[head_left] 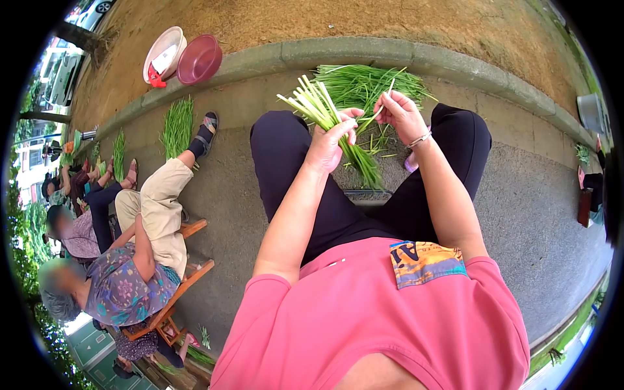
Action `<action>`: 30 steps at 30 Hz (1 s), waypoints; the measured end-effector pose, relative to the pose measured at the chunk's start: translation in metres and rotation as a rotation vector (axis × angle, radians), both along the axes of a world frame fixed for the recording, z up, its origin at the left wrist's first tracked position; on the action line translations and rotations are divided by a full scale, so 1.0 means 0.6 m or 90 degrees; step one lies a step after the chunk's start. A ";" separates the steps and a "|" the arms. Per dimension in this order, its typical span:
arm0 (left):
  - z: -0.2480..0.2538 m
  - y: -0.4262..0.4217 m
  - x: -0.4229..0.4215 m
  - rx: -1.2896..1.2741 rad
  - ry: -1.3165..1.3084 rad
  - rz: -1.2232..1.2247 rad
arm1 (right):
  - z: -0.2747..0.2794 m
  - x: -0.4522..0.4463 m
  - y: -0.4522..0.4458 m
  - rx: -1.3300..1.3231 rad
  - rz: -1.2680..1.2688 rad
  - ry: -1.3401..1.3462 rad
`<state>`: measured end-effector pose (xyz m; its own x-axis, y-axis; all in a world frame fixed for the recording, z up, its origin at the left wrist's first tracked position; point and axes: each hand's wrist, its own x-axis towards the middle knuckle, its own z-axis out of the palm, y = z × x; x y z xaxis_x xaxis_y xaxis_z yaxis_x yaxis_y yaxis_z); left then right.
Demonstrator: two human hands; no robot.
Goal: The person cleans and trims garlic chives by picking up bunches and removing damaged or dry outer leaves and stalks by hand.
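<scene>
My left hand (pixel 333 138) is closed around a bundle of chives (pixel 313 105), pale stem ends pointing up and left, green leaves hanging between my knees. Beside it, my right hand (pixel 402 118) pinches a thin chive stalk (pixel 390 86) whose pale end sticks up above the fingers. Its lower part runs down toward the left hand. Just beyond both hands, a heap of loose green chives (pixel 364 81) lies on the ground against the curb. Scattered leaf bits (pixel 383 140) lie on the pavement below the right hand.
A pink basin (pixel 164 55) and a dark red basin (pixel 199 60) stand by the curb (pixel 260 62). To the left a person (pixel 133 279) sits on a wooden chair (pixel 185 286), near another chive pile (pixel 177 127). More seated people are farther left. A metal tub (pixel 590 114) stands far right.
</scene>
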<state>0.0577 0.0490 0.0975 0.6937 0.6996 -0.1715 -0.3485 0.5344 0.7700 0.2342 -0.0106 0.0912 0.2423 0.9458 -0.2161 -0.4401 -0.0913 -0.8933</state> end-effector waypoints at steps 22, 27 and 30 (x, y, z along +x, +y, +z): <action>-0.008 -0.015 -0.008 0.112 0.273 -0.184 | -0.029 0.043 0.004 -0.035 -0.237 -0.026; -0.006 -0.011 -0.004 0.109 0.263 -0.109 | -0.028 0.039 0.000 0.010 -0.266 -0.323; -0.008 -0.007 -0.006 0.090 0.274 -0.116 | -0.019 0.037 0.001 0.022 -0.290 -0.286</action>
<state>0.0542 0.0447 0.0926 0.6939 0.6107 -0.3815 0.1072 0.4363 0.8934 0.2566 -0.0097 0.0800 0.6820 0.7308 0.0285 -0.0101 0.0483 -0.9988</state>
